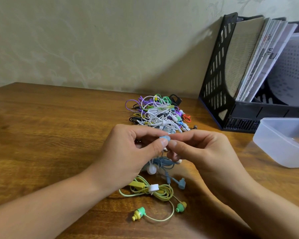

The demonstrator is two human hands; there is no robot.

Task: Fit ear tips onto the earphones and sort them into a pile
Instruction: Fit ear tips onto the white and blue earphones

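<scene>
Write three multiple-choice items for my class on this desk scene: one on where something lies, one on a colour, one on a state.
1. Where does the pile of earphones lie?
A. Beyond the hands, towards the wall
B. Inside the plastic container
C. In the file rack

2. What colour is the small piece pinched between both hands?
A. Red
B. Light blue
C. Black

3. How does the yellow-green earphone set lie?
A. Held in the left hand
B. Hanging off the table edge
C. Loose on the table, unheld

Answers:
1 A: the tangle lies behind the left hand and right hand.
2 B: it shows pale blue at the fingertips.
3 C: it rests on the table below both hands.
</scene>
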